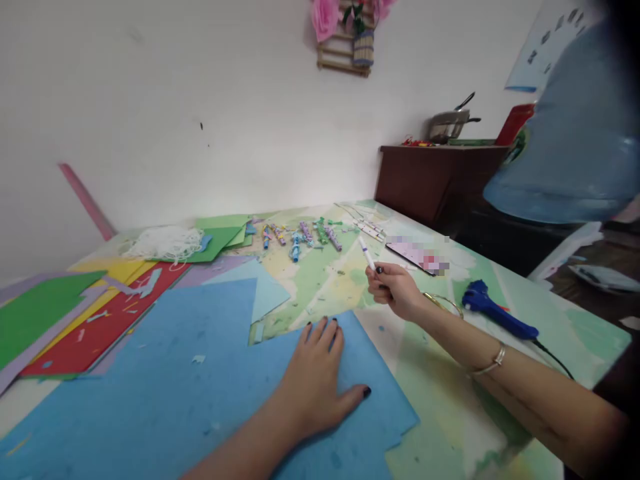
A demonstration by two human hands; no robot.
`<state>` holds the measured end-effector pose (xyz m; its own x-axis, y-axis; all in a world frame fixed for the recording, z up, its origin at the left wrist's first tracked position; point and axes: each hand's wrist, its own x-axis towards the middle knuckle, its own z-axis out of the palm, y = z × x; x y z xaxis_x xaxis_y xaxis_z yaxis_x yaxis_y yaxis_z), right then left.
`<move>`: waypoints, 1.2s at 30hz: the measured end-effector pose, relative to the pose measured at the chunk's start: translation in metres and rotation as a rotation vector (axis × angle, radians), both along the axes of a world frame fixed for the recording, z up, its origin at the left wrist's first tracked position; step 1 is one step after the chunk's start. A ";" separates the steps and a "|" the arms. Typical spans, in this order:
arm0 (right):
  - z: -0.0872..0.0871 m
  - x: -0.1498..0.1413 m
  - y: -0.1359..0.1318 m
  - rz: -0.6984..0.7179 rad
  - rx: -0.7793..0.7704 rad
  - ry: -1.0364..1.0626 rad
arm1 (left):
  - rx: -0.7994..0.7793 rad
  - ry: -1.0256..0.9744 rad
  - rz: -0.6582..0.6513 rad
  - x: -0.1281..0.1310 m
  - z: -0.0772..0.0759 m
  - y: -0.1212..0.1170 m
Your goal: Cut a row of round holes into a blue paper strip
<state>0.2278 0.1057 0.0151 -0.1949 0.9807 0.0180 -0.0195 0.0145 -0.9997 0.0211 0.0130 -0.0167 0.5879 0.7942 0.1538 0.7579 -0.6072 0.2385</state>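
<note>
My left hand [317,387] lies flat with spread fingers on a large blue sheet [190,340], which has a rectangular notch in its far edge. Above the table to the right, my right hand [395,290] pinches a white pen [367,253] with a purple band, its end pointing up and away. Beyond the notch lies a light blue sheet [267,290]. Small rolled paper pieces in blue, purple and green [305,233] lie farther back on the table.
A blue glue gun [500,313] with a cord and a phone [410,257] lie at right. Red [95,327] and green [40,307] sheets are stacked at left, near a heap of white string [165,243]. A water jug [565,147] stands beyond the table's right edge.
</note>
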 end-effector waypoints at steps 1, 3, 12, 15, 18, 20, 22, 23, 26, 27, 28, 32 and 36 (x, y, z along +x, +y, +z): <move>-0.007 -0.004 -0.007 0.006 -0.026 0.037 | -0.010 0.018 -0.005 -0.001 0.000 0.001; -0.019 -0.009 -0.012 0.004 -0.060 0.098 | -0.019 0.043 -0.018 -0.002 -0.001 0.002; -0.038 -0.010 0.000 0.029 -0.056 0.222 | 0.010 0.086 -0.028 0.000 -0.002 0.004; -0.039 -0.010 -0.001 0.024 -0.021 0.228 | 0.020 0.096 -0.037 0.001 -0.002 0.005; -0.039 -0.009 0.001 0.020 -0.003 0.222 | 0.028 0.116 -0.048 0.001 -0.002 0.007; -0.039 -0.008 0.003 0.013 0.016 0.213 | 0.031 0.129 -0.051 0.001 -0.003 0.007; -0.040 -0.006 0.005 0.008 0.036 0.199 | 0.039 0.135 -0.055 0.002 -0.003 0.007; -0.040 -0.006 0.005 0.007 0.046 0.191 | 0.045 0.137 -0.056 0.002 -0.003 0.006; -0.041 -0.005 0.006 0.003 0.073 0.170 | 0.060 0.149 -0.052 0.003 -0.002 0.006; -0.041 -0.005 0.006 0.000 0.080 0.164 | 0.062 0.152 -0.051 0.003 -0.002 0.006; -0.041 -0.004 0.006 -0.001 0.087 0.158 | 0.063 0.152 -0.051 0.003 -0.002 0.006; -0.042 -0.004 0.006 0.010 0.114 0.134 | 0.055 0.135 -0.057 0.003 -0.003 0.006; -0.043 -0.002 0.006 0.023 0.122 0.116 | 0.066 0.141 -0.046 0.003 -0.003 0.006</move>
<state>0.2257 0.1114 -0.0281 -0.2073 0.9650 0.1604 -0.1365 0.1338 -0.9816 0.0238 0.0190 -0.0196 0.6430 0.7566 0.1183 0.7518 -0.6531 0.0904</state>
